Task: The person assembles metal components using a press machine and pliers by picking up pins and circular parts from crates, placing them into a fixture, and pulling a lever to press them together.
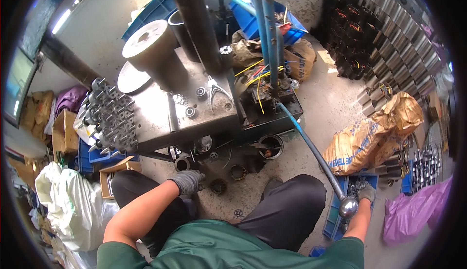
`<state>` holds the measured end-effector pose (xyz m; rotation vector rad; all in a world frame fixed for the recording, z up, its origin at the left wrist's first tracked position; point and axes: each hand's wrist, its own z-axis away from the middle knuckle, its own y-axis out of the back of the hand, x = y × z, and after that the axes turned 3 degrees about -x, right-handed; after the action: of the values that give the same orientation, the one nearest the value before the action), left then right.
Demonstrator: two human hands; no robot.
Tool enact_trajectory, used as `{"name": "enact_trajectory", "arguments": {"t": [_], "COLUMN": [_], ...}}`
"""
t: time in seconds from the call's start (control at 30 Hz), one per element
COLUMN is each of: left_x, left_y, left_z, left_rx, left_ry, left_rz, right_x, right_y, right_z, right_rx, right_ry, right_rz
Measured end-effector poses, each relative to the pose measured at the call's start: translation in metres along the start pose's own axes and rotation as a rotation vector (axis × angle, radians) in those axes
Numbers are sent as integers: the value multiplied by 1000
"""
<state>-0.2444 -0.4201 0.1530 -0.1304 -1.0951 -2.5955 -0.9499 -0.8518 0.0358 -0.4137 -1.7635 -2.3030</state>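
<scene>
My left hand [188, 182], in a grey knit glove, is beside my left knee over the floor under the bench. Its fingers look curled; what they hold, if anything, cannot be made out. Close by lie a dark ring-shaped part [218, 187] and another round part [238, 172]. At the right, my gloved right hand [367, 192] reaches to a blue bin [335, 215] holding small shiny metal parts [357, 183]; its fingertips are hard to see. Just left of my right forearm is the steel ball [348, 208] ending a long blue press lever [311, 147].
A steel bench [209, 123] carries bearings [190, 112], pliers [217, 92] and stacked metal parts [109, 118]. Brown sacking [372, 135], stacked metal cylinders [404, 40] and a purple bag [413, 210] are at the right. A white sack [68, 206] is at the left.
</scene>
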Motion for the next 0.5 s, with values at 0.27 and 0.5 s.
{"name": "enact_trajectory", "arguments": {"t": [0.27,0.5], "left_x": [11,25], "left_y": [10,41], "left_z": [17,34], "left_rx": [39,165], "left_ry": [-34,-175], "left_rz": [26,72], "right_x": [17,-16], "right_y": [-40,71], "right_z": [57,53], "right_rx": [26,-480], "right_ry": [-336,103], "right_rz": [-404,-1205]}}
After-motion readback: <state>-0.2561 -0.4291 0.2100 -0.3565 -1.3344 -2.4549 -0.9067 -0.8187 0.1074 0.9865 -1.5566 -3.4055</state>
